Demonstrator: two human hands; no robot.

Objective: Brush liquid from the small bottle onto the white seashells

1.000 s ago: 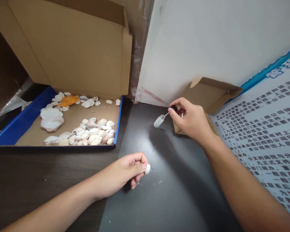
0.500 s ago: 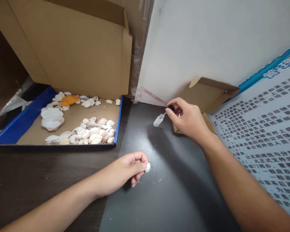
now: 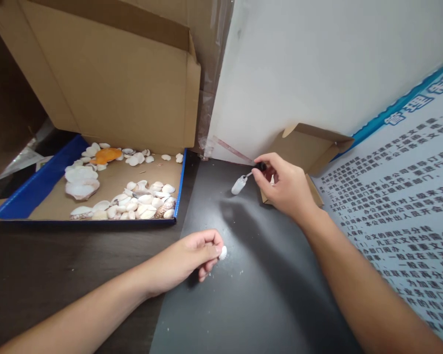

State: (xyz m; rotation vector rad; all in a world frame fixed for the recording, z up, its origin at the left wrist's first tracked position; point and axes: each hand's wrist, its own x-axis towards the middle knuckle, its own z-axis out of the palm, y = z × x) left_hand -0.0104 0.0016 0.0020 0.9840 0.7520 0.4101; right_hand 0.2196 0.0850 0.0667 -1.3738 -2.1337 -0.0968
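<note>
Pinched between the thumb and fingers of my left hand [image 3: 197,253] is a small white seashell [image 3: 223,252], just above the dark grey mat [image 3: 221,305]. My right hand [image 3: 286,184] grips a black brush cap [image 3: 260,167] by its top. From the cap a thin stem runs down to the mouth of a small clear bottle [image 3: 239,185] with whitish contents. The bottle leans on the mat, and the stem's tip is at or in its neck. Part of the cap is hidden by my fingers.
An open blue-edged cardboard box [image 3: 180,184] at the left holds many white shells [image 3: 145,199] and an orange shell [image 3: 107,155]. Behind my right hand stands a small open carton [image 3: 310,142]. A printed board [image 3: 402,196] lines the right side, beside a white panel [image 3: 299,64].
The view has shifted slightly. Both hands keep their holds on the seashell and the brush cap, with the stem still at the bottle's neck.
</note>
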